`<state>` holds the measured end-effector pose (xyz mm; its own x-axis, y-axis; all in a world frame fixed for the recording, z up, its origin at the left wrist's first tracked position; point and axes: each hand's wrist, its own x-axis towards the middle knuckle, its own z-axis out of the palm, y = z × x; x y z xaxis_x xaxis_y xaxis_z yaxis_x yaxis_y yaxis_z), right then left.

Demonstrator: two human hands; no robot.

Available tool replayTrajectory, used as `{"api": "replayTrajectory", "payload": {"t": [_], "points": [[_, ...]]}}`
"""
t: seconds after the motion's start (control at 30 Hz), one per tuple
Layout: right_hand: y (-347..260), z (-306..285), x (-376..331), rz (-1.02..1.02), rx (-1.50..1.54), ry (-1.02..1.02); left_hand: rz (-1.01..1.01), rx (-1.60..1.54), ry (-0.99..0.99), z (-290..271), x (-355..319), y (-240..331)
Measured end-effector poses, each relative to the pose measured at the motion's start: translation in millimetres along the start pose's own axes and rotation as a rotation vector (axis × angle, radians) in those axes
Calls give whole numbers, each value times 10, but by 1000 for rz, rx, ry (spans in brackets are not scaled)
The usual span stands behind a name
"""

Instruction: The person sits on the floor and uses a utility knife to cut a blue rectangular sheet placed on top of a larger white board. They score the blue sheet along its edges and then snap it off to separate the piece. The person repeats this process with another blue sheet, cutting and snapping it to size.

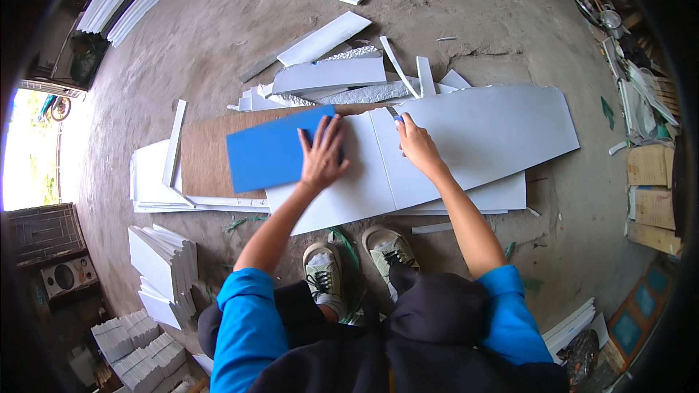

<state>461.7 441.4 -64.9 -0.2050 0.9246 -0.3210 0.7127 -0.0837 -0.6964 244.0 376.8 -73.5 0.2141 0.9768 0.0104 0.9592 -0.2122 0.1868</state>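
Note:
My left hand (325, 154) lies open with fingers spread. It presses on the right end of a flat blue rectangular board (266, 149) and on the white foam sheet beside it. My right hand (420, 147) is closed round a small utility knife (398, 119) with a blue handle, mostly hidden in the fist. Its blade end is near the far edge of the large white sheet (495, 120). A straight line or cut crosses that sheet from far to near, between my hands. Under the blue board shows a brown wooden board (204, 153).
White offcuts (331, 76) pile up beyond the sheet. More white sheets (156, 175) lie underneath. Stacks of cut white pieces (164, 269) stand at the near left. My shoes are close to the sheet's near edge. Cardboard boxes (650, 166) sit along the right side.

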Motion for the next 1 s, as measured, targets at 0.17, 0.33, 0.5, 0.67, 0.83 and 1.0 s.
{"api": "replayTrajectory", "payload": {"t": [0.17, 0.33, 0.5, 0.67, 0.83, 1.0], "points": [[217, 248, 271, -67, 44, 162, 56, 45, -26, -230, 3, -834], [111, 88, 205, 8, 185, 35, 31, -6, 46, -296, 67, -1201], [89, -56, 124, 111, 293, -23, 127, -200, 14, -226, 407, -506], [193, -162, -94, 45, 308, -10, 112, -298, -10, 53, 673, -197], [150, -437, -556, -5, 442, -45, -9, -309, -226, -79, 696, -45], [36, -752, -1071, -77, 464, 73, 11, -431, -204, -528, 617, 254]]}}
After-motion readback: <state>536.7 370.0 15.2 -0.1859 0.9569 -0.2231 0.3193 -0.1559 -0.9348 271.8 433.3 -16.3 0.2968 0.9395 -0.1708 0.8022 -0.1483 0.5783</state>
